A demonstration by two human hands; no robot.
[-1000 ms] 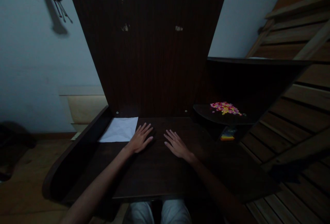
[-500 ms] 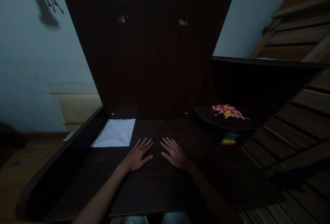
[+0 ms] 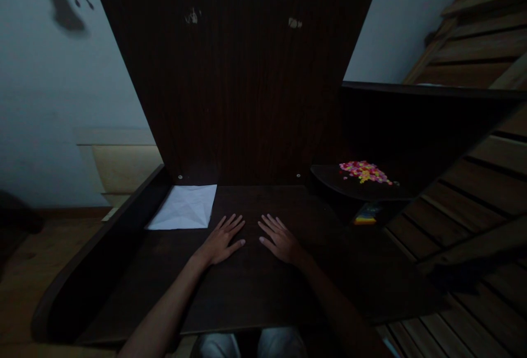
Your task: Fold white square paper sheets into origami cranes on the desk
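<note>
My left hand (image 3: 222, 240) lies flat on the dark wooden desk (image 3: 251, 297), fingers spread and holding nothing. Just beyond it to the left rests a white sheet of paper (image 3: 185, 208) with crease lines across it. My right hand (image 3: 280, 240) is also palm down on the desk, its fingers apart and nothing in them. A gap of bare desktop separates the two thumbs. The paper is close to the left hand's fingers, but neither hand holds it.
A small corner shelf (image 3: 329, 175) at the right carries a heap of small pink, red and yellow pieces (image 3: 365, 172). Beneath it sits a yellow-edged item (image 3: 365, 219), too dark to name. A raised side panel (image 3: 102, 242) borders the desk at left; a tall back panel (image 3: 247, 89) stands behind.
The view has tilted slightly downward, so everything sits a little differently in the frame. Both hands stay flat in the same place on the desk.
</note>
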